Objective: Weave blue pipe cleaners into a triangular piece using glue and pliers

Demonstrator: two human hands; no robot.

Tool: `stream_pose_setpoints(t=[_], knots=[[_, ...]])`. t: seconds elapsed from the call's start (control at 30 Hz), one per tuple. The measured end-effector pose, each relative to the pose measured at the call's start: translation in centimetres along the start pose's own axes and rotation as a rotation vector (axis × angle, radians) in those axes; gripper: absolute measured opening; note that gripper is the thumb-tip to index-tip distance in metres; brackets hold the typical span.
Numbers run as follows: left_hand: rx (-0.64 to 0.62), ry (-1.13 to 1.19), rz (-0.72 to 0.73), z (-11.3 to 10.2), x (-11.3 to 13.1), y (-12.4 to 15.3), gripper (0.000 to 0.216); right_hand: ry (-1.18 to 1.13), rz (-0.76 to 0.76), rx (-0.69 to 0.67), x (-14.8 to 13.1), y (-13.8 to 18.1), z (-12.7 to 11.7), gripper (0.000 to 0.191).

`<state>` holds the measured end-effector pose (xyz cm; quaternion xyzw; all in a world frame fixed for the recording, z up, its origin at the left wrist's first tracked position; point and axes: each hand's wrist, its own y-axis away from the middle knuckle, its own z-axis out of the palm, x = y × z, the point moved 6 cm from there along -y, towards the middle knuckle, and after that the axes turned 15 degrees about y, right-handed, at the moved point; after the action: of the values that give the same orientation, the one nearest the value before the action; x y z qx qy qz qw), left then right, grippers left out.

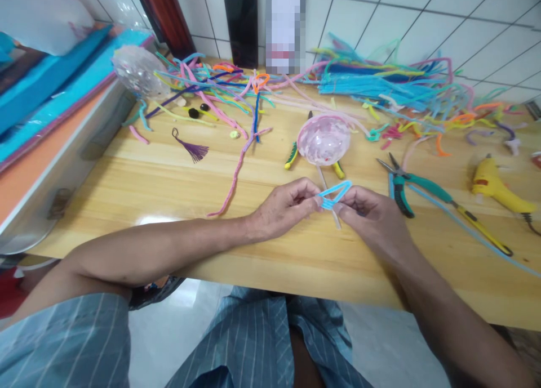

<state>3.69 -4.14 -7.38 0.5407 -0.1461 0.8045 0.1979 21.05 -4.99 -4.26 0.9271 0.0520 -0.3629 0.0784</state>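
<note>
Between my two hands is a light blue pipe cleaner [337,192], bent into a small triangle with several strands side by side at its lower edge. My left hand [291,205] pinches its left end between thumb and fingers. On the other side, my right hand [366,210] grips the right end the same way. A pale glue stick [337,220] lies on the table beneath the bent piece, partly hidden by it. Just beyond my hands sits a clear pink-speckled bowl [324,140], over yellow-and-green handled pliers [291,156] that show only in part.
Teal-handled pliers [429,186], a yellow cutter knife [484,229] and a yellow glue gun [490,179] lie at right. Loose pipe cleaners [372,84] pile along the wall. A purple tassel [192,147] and twisted pink pipe cleaner [236,177] lie left, near a bin [71,179].
</note>
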Motion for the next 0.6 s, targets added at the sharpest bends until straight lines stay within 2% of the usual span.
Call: stream_pose_setpoints(t=[0.4, 0.6], knots=[[0.015, -0.034, 0.004, -0.2, -0.1, 0.1, 0.033, 0.004, -0.007, 0.089, -0.4, 0.3, -0.6, 0.010], [0.024, -0.044, 0.012, -0.2, -0.1, 0.0, 0.037, 0.061, -0.084, 0.222, -1.1, 0.7, -1.2, 0.011]])
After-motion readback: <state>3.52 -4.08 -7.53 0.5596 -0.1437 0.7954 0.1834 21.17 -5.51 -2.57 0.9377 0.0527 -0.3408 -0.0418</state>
